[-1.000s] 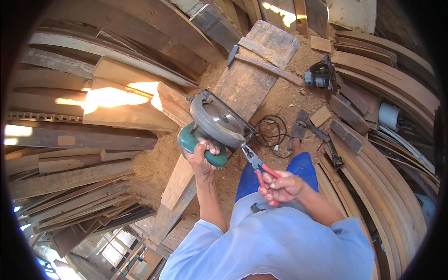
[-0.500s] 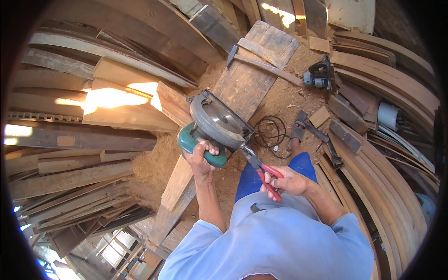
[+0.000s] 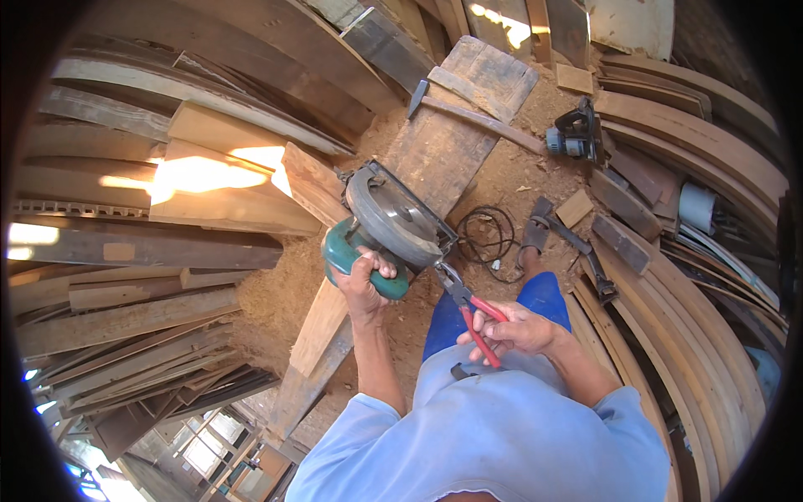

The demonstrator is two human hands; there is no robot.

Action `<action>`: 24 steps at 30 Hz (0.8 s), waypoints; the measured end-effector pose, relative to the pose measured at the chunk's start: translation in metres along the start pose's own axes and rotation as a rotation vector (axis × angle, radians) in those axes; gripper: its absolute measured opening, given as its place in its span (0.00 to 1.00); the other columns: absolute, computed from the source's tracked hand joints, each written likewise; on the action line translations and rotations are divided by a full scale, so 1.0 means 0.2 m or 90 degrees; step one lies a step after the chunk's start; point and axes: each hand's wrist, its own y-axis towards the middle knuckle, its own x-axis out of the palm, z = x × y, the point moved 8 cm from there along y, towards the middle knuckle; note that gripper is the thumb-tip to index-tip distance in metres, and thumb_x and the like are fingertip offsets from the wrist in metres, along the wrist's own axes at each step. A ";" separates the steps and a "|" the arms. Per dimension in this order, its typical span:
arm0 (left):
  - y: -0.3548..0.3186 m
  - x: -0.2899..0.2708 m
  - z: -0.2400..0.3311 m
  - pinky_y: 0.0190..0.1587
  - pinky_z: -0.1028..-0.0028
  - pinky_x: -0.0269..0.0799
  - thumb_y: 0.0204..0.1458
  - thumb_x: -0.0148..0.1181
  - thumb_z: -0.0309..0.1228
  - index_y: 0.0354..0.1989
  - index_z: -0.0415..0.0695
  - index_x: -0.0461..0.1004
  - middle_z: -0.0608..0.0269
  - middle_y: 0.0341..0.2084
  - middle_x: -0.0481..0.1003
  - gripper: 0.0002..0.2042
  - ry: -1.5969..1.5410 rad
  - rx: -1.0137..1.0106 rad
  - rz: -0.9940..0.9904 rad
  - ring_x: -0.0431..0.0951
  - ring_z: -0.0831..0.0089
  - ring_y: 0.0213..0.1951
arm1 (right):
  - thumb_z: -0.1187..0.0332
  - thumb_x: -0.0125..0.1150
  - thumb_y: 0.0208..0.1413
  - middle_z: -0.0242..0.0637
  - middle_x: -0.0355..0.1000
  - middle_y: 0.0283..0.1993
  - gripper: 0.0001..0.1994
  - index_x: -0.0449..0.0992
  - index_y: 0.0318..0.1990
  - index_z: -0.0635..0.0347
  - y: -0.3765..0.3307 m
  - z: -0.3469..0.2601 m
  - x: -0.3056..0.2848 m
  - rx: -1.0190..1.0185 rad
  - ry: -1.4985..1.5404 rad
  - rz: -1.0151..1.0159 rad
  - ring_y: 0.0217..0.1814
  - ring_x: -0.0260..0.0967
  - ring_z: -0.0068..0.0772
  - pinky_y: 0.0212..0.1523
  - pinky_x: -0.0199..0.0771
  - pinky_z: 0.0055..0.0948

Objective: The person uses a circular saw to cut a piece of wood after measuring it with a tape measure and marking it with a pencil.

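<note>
Left hand (image 3: pixel 368 283): closed around green handle (image 3: pixel 340 251) of circular saw (image 3: pixel 391 217).
Right hand (image 3: pixel 517 328): curled around pliers (image 3: pixel 457 290), handles parted.
Saw: ahead and left of pliers.
Pliers' nose: at saw's edge, contact unclear.

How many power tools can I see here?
2: the green-handled circular saw in the left hand, and a blue-and-black power tool by the hammer handle. Others may be hidden.

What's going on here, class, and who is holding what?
A person's left hand grips the green handle of a circular saw. Their right hand holds red-handled pliers, the tips at the saw's edge; whether they grip anything is too small to tell. Beyond, a hammer lies across a worn board.
</note>
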 end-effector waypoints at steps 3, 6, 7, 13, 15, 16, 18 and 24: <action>0.00 0.01 0.01 0.23 0.67 0.72 0.52 0.54 0.22 0.34 0.38 0.67 0.61 0.22 0.67 0.04 -0.003 0.012 -0.002 0.71 0.69 0.20 | 0.76 0.50 0.61 0.56 0.72 0.55 0.08 0.67 0.46 0.61 -0.02 -0.06 -0.01 -0.015 -0.145 0.073 0.47 0.80 0.35 0.41 0.83 0.33; 0.01 0.00 0.00 0.23 0.67 0.73 0.52 0.55 0.22 0.34 0.38 0.67 0.61 0.22 0.67 0.04 -0.005 0.009 -0.011 0.71 0.69 0.20 | 0.77 0.49 0.59 0.52 0.73 0.52 0.07 0.67 0.45 0.60 -0.01 -0.06 -0.02 -0.029 -0.204 0.082 0.43 0.79 0.32 0.37 0.82 0.31; 0.00 -0.01 0.00 0.23 0.67 0.73 0.52 0.55 0.22 0.33 0.38 0.67 0.61 0.22 0.67 0.04 -0.002 0.008 -0.009 0.71 0.70 0.20 | 0.77 0.49 0.59 0.49 0.73 0.50 0.07 0.67 0.44 0.60 -0.01 -0.05 -0.03 -0.019 -0.236 0.092 0.41 0.78 0.31 0.36 0.81 0.31; 0.01 -0.01 -0.01 0.23 0.68 0.73 0.53 0.54 0.22 0.40 0.40 0.64 0.61 0.22 0.67 0.09 -0.003 0.006 -0.013 0.71 0.71 0.20 | 0.79 0.49 0.55 0.38 0.69 0.40 0.07 0.64 0.39 0.56 0.03 0.02 -0.03 -0.014 -0.095 0.032 0.33 0.73 0.26 0.32 0.78 0.32; 0.02 -0.05 -0.04 0.23 0.68 0.74 0.53 0.54 0.20 0.56 0.42 0.58 0.62 0.25 0.68 0.22 -0.031 -0.006 -0.035 0.72 0.73 0.21 | 0.78 0.49 0.55 0.37 0.68 0.40 0.07 0.63 0.38 0.55 0.04 0.05 -0.03 -0.011 -0.028 0.015 0.34 0.73 0.26 0.33 0.79 0.32; 0.02 -0.07 -0.05 0.23 0.68 0.74 0.53 0.54 0.20 0.56 0.42 0.58 0.62 0.25 0.68 0.22 -0.029 -0.005 -0.034 0.72 0.73 0.21 | 0.78 0.49 0.55 0.37 0.69 0.40 0.07 0.64 0.38 0.55 0.04 0.06 -0.04 -0.010 -0.003 0.009 0.34 0.73 0.26 0.34 0.79 0.32; 0.02 -0.05 -0.04 0.23 0.68 0.74 0.53 0.54 0.20 0.55 0.42 0.58 0.61 0.25 0.68 0.21 -0.025 -0.002 -0.032 0.72 0.73 0.21 | 0.77 0.50 0.55 0.37 0.69 0.41 0.07 0.64 0.39 0.54 0.04 0.09 -0.03 -0.008 0.035 -0.001 0.35 0.73 0.26 0.35 0.80 0.32; -0.01 0.05 0.03 0.23 0.69 0.72 0.53 0.54 0.23 0.33 0.39 0.66 0.62 0.21 0.66 0.03 0.031 0.018 -0.014 0.71 0.71 0.20 | 0.76 0.53 0.54 0.39 0.70 0.44 0.04 0.67 0.36 0.58 -0.01 0.00 0.00 -0.011 -0.098 0.026 0.35 0.73 0.28 0.35 0.78 0.30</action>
